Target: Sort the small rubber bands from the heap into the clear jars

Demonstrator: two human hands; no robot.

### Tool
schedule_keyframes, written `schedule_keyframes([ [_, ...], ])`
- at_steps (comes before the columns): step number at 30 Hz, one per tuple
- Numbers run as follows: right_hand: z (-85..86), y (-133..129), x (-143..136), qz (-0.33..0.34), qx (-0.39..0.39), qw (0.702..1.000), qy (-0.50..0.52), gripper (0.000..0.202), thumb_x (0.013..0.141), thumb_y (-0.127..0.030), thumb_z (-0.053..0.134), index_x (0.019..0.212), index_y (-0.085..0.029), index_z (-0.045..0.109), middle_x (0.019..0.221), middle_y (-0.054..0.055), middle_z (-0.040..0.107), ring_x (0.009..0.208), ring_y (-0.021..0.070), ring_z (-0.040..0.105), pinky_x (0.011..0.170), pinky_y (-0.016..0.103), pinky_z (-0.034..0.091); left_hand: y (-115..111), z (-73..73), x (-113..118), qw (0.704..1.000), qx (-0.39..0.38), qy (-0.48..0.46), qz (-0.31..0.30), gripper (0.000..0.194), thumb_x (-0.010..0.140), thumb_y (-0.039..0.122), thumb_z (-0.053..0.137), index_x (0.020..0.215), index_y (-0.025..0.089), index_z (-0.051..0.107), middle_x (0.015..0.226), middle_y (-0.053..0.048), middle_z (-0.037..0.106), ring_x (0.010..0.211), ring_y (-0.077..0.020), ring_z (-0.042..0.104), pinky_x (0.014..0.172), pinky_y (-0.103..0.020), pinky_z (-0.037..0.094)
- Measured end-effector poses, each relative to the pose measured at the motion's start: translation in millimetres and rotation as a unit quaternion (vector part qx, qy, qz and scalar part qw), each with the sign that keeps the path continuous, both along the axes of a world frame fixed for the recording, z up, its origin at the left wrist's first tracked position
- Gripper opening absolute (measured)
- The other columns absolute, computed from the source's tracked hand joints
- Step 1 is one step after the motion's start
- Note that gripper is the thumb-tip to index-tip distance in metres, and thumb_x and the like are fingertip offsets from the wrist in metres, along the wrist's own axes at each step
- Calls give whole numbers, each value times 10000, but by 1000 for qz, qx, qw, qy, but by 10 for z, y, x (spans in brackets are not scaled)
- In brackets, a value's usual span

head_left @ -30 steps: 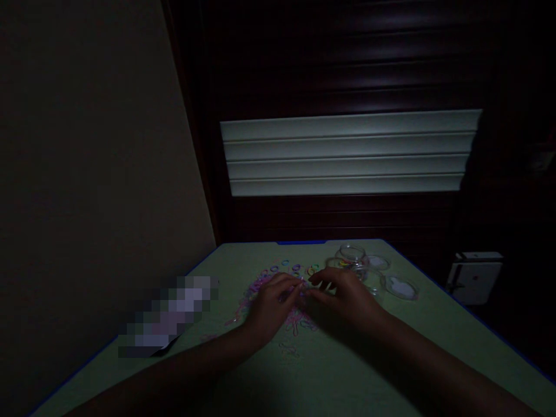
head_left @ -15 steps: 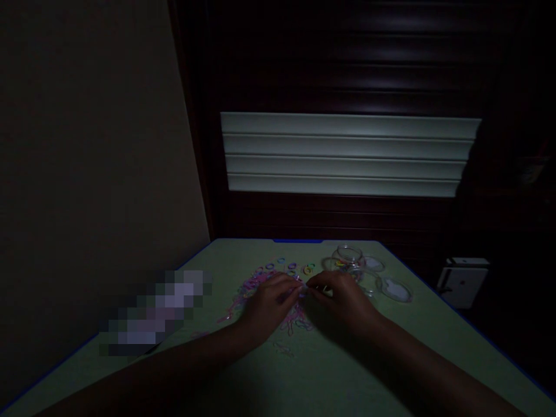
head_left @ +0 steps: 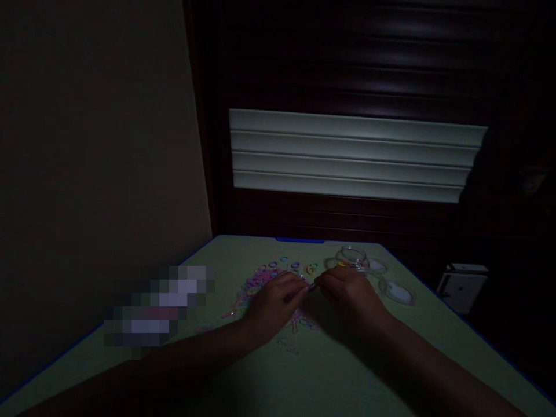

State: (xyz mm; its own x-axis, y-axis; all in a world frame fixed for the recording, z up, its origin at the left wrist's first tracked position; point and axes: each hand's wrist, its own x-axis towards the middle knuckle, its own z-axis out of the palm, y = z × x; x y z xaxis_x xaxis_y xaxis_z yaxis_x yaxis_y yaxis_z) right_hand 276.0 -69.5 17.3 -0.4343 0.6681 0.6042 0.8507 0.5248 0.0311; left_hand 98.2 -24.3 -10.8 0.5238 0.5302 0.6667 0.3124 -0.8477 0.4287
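Directly between the hands is a small pinched item.

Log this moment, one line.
left hand: pinching small item; right hand: same item, apparently; bands: near left hand; jar: beyond right hand

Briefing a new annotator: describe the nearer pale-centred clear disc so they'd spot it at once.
On the pale green table with blue edging, look right of the right hand, toward the table's right edge. Two clear discs with pale centres lie there. Pick the near disc, closer to the camera and further right than the far disc, which lies beside a clear jar.
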Motion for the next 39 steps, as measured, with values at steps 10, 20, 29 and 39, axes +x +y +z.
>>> schedule_keyframes([
  [10,79,-37,69,-20,71,996,-58,152,810,-135,463,850,-175,604,762,37,611,725,154,507,673,269,343,-29,37,-4,1000,16,0,-4,152,829,175,459,819,168,610,796,-24,590,770,-128,529,721,-274,418],
  [20,365,39,622,-152,212,964,46,151,797,-194,488,855,-190,627,844,37,648,798,168,554,745,287,358,-9,-2,-12,1000,13,-10,-5,140,822,171,466,840,168,605,815,-24,593,790,-125,530,733,-266,416],
  [29,283,180,878,-215,169,959,75,174,776,-207,488,858,-204,642,860,28,666,785,171,594,738,292,388,0,-1,-21,1000,-3,2,9,132,812,166,465,801,164,597,825,-32,597,810,-132,531,751,-263,414],
  [39,215,364,896,-233,96,966,49,203,776,-198,467,851,-193,656,841,44,676,768,174,612,699,267,412,-25,11,-28,1000,-8,-8,18,118,796,139,472,786,166,586,796,-16,587,786,-121,529,729,-251,416],
])
